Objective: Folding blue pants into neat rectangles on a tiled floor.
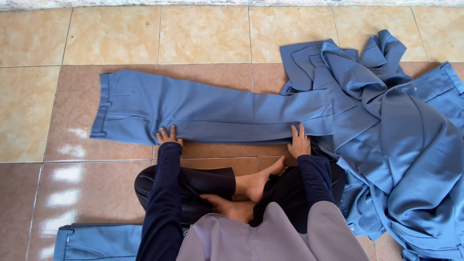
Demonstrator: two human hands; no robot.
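Lying flat across the tiled floor (116, 36), a pair of blue trousers (203, 108) is stretched sideways, waistband to the left. Its near edge is pressed by the left hand (167, 136), fingers spread and open, and by the right hand (299, 142), likewise open and flat. A heap of blue clothes (396, 145) is piled at the right, touching the trouser legs. Another folded blue garment (96, 241) is seen at the bottom left.
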